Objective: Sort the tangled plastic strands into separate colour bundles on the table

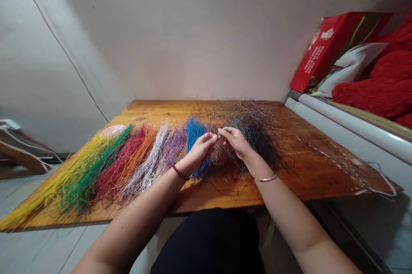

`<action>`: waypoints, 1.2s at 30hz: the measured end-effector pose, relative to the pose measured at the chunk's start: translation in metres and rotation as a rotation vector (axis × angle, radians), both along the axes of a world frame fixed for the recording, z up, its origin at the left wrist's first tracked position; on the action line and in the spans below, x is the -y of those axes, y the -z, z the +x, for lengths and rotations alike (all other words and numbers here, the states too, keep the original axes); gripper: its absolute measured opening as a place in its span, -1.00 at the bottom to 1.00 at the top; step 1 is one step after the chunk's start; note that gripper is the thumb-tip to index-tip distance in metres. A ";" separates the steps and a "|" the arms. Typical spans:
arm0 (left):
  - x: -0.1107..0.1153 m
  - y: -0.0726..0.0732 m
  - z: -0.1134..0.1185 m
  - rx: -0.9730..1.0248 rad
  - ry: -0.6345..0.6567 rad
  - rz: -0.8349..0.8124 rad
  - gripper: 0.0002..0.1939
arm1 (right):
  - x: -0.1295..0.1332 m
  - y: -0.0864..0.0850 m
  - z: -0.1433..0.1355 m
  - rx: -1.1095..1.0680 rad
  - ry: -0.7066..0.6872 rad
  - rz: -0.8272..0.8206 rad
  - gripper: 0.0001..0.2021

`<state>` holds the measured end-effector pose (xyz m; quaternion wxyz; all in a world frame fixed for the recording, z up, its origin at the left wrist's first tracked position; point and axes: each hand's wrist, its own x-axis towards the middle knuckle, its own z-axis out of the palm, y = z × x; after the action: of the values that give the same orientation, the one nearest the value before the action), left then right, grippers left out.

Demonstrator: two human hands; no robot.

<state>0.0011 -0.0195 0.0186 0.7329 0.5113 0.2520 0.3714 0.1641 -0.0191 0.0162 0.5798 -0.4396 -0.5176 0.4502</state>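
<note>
My left hand (203,147) and my right hand (236,141) meet over the wooden table (309,175), fingertips nearly touching. Both are pinched on thin strands whose ends are too small to make out clearly. Beneath and beside them lie a blue bundle of strands (194,133) and a tangled dark bundle (262,138). Toward the left the bundles run purple (175,147), white (149,164), orange (137,162), red (117,168), green (86,181) and yellow (61,173).
A pale pink round item (113,130) lies behind the yellow bundle. Beads and a white cord (384,184) are at the table's right end. Beyond that edge, a red box (325,50) and red fuzzy material (380,93) sit on a raised surface. A wall (206,29) stands behind.
</note>
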 end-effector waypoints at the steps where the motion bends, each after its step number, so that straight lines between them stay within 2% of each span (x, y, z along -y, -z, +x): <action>1: 0.000 0.000 0.000 -0.001 0.000 0.001 -0.64 | 0.000 0.000 0.000 0.014 -0.008 -0.009 -0.64; 9: -0.001 0.003 0.001 -0.013 -0.038 -0.008 -0.62 | 0.002 0.001 0.000 0.052 -0.072 -0.045 -0.59; 12: -0.001 0.003 0.001 -0.016 -0.031 -0.004 -0.62 | 0.001 0.001 0.000 0.041 -0.035 -0.026 -0.57; 16: -0.001 0.002 0.001 -0.028 -0.030 0.000 -0.61 | -0.001 0.000 -0.001 0.015 0.059 0.086 -0.49; 20: -0.001 0.003 0.001 -0.023 -0.012 0.016 -0.63 | -0.001 -0.001 -0.001 0.027 0.080 0.150 -0.53; 30: -0.001 0.001 0.001 -0.018 -0.006 -0.017 -0.63 | 0.000 0.000 0.000 0.001 0.064 0.131 -0.69; 36: -0.001 0.001 -0.001 0.019 -0.012 -0.067 -0.63 | 0.005 -0.006 -0.001 0.034 0.018 0.023 -0.64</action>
<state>0.0004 -0.0183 0.0177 0.7496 0.4817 0.2604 0.3718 0.1633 -0.0236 0.0220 0.5801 -0.4452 -0.5286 0.4312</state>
